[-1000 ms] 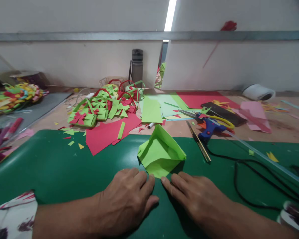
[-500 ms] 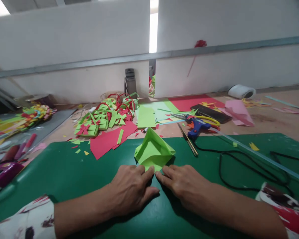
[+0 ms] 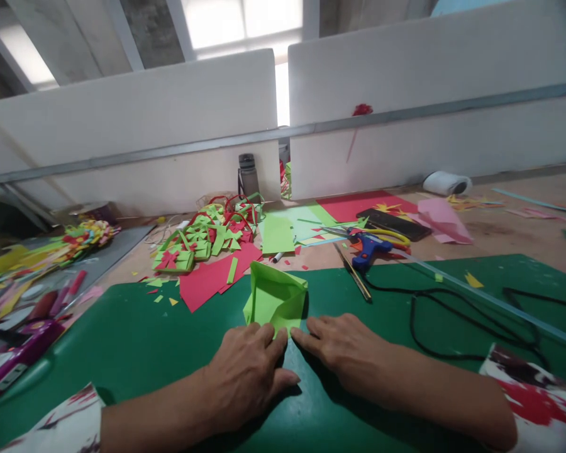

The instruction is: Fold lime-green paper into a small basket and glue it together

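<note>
Head view: white partition panels behind, wooden bench below, dark green cutting mat [image 3: 122, 340] spread across the near part. Folded light-green paper [image 3: 274, 300] resting on the mat near its far edge, partly opened, upper flaps standing up and leaning, near corner flat. Left hand [image 3: 245, 371] palm down, fingers spread flat, fingertips pressing the near left corner of the paper. Right hand [image 3: 342, 343] likewise flat and open, index fingertip touching the near right corner; nothing clasped in either, both merely pressing. Paper just ahead of both sets of fingertips, between them, bulk of it beyond the hands.

Judged by looks: very light, thin, springy at the creases, easily crushed or torn, likely to slide on the smooth mat unless pinned. Best taken by the edges or folded corners, pinched lightly, not by the raised flaps.

Further back: red paper sheet [image 3: 212, 277] just left of the fold, heap of green and red paper pieces [image 3: 202, 236], blue glue gun [image 3: 366, 246] to the right with black cord [image 3: 453, 327] trailing over the mat, grey bottle [image 3: 248, 175] against the partition, coloured scraps and markers at far left.
</note>
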`<state>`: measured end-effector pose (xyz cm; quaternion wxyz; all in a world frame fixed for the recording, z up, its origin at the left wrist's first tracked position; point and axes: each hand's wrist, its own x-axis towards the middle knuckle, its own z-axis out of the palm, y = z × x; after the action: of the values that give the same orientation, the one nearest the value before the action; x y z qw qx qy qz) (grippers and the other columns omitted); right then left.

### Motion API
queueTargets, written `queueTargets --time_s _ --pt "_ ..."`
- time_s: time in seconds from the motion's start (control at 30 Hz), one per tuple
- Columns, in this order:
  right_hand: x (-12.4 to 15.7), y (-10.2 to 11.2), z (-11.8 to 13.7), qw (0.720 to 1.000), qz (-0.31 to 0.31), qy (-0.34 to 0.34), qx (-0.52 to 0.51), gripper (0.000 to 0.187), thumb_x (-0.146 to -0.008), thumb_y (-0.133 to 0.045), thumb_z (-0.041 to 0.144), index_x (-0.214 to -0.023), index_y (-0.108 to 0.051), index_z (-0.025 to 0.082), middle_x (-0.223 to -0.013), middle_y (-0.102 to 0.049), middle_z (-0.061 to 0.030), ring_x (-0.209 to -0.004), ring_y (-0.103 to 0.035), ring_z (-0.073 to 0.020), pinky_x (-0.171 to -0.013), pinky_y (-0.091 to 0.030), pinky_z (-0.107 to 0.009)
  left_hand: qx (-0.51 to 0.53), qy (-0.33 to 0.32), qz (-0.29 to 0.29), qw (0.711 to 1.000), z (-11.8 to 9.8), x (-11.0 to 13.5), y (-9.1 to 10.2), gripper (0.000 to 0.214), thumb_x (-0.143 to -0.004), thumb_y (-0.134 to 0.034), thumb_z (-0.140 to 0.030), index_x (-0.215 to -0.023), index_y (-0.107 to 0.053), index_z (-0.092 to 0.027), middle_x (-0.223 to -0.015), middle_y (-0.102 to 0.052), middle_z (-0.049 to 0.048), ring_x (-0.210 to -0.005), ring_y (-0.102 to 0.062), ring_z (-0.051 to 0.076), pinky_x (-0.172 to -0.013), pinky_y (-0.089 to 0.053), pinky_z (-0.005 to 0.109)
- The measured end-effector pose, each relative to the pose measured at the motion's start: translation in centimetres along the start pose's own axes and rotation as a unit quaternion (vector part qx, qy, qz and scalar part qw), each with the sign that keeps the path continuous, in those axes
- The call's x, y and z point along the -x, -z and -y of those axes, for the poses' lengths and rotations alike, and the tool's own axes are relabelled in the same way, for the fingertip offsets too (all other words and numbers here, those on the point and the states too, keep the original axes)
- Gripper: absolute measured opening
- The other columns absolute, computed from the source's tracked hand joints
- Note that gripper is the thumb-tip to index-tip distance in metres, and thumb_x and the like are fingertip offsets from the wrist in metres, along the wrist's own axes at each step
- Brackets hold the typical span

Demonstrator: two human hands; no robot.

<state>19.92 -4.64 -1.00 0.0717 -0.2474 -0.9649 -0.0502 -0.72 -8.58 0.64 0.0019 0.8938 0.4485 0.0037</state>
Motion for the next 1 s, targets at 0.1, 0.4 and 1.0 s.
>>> queueTargets --time_s 0.1,0.4,1.0 --pt "-0.1 0.2 0.0 1.000 0.002 0.000 0.011 0.043 -0.075 -0.048 0.003 -0.114 -0.045 0.022 -0.084 -0.058 -0.0007 -0.066 -0.052 -0.0171 -0.052 -0.022 -0.029 0.011 -0.009 -0.012 1.000 0.1 0.2 -0.2 0.038 -0.091 -0.034 -0.047 -0.107 -0.052 -0.017 -0.085 -0.059 0.0060 -0.072 -0.055 0.021 -0.064 -0.048 0.036" --pt "-0.1 0.4 -0.1 1.000 0.008 0.003 0.004 0.046 -0.074 -0.048 0.003 -0.115 -0.045 0.022 -0.086 -0.058 -0.0014 -0.067 -0.052 -0.0171 -0.053 -0.025 -0.029 0.023 -0.022 -0.039 0.999 0.3 0.5 -1.1 0.026 -0.091 -0.039 -0.039 -0.096 -0.056 -0.019 -0.077 -0.057 0.0042 -0.068 -0.052 0.019 -0.062 -0.044 0.032" --pt "-0.8 0.1 -0.1 0.998 0.050 -0.044 -0.023 0.047 -0.080 -0.048 0.009 -0.122 -0.044 0.032 -0.081 -0.057 -0.0011 -0.065 -0.054 -0.0154 -0.052 -0.021 -0.027 0.058 0.000 0.015 0.998 0.3 0.6 -0.3 0.030 -0.090 -0.040 -0.042 -0.106 -0.052 -0.020 -0.086 -0.057 0.0056 -0.073 -0.051 0.021 -0.065 -0.045 0.038"
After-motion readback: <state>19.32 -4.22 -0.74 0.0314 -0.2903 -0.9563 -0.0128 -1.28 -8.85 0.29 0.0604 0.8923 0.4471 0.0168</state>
